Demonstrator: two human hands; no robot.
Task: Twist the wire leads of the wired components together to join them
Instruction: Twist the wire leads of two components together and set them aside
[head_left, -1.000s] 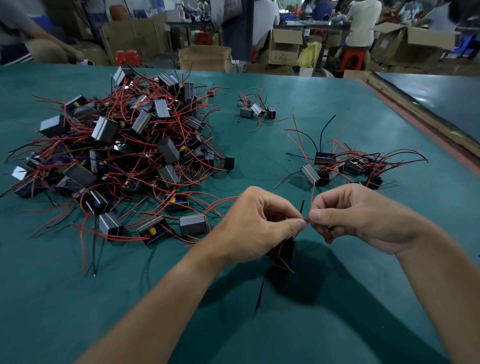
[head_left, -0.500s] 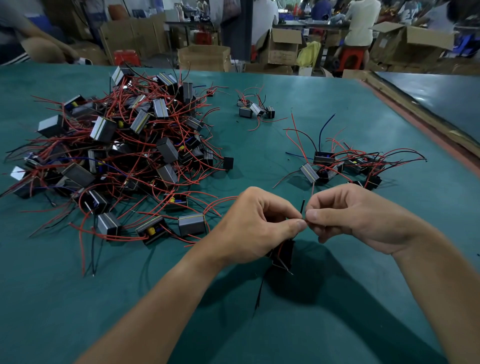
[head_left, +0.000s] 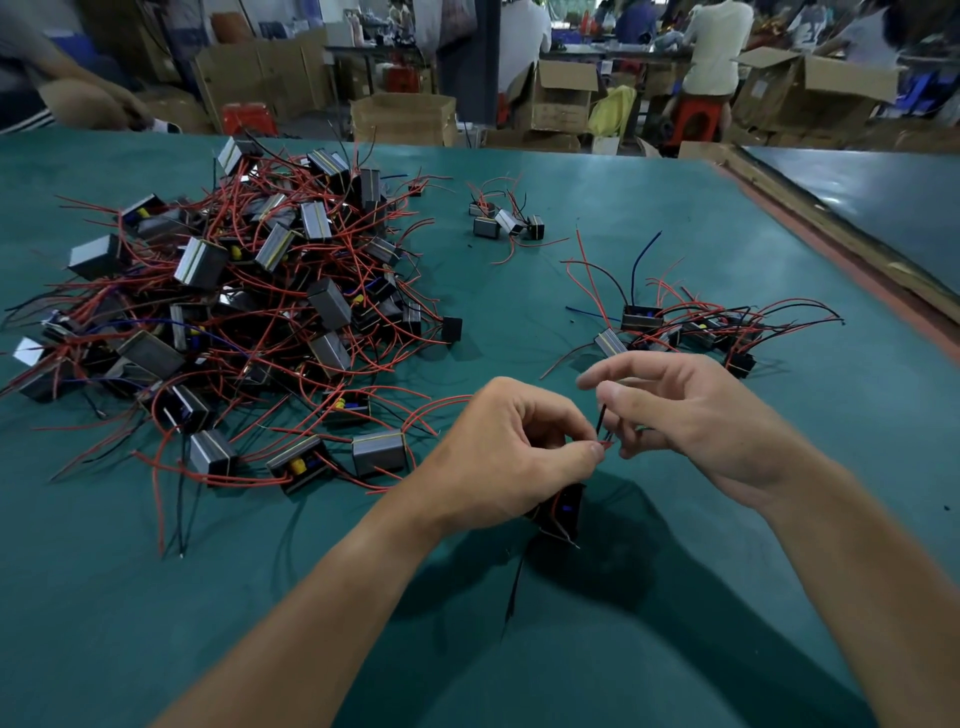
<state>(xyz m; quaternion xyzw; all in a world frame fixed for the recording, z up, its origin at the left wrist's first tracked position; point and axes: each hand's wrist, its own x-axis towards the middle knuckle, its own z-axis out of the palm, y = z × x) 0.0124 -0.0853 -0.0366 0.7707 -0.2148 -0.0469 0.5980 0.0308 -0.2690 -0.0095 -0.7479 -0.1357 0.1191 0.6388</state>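
Three lots of wired parts lie on the green table in the head view. A big heap of grey-and-black blocks tangled in red wire fills the left half, reaching toward the far-left corner. A little cluster sits near the middle of the far edge. A looser spread with red, black and blue wires lies toward the right edge. Over the near middle of the table, the left hand is curled, thumb and forefinger pressed together on the red lead, whose tip pokes out just past the thumbnail. A thin black lead rises upright from the same pinch. Under this hand, partly hidden by it, hangs a dark component, held above the table surface, and a black wire trails from it toward the near edge. The right hand hovers just beside the left with its fingers loosely spread, forefinger stretched out and thumb close by the black lead. Whether the thumb touches the lead cannot be told. Beyond the far edge stand cardboard boxes, and people are seated at other benches.
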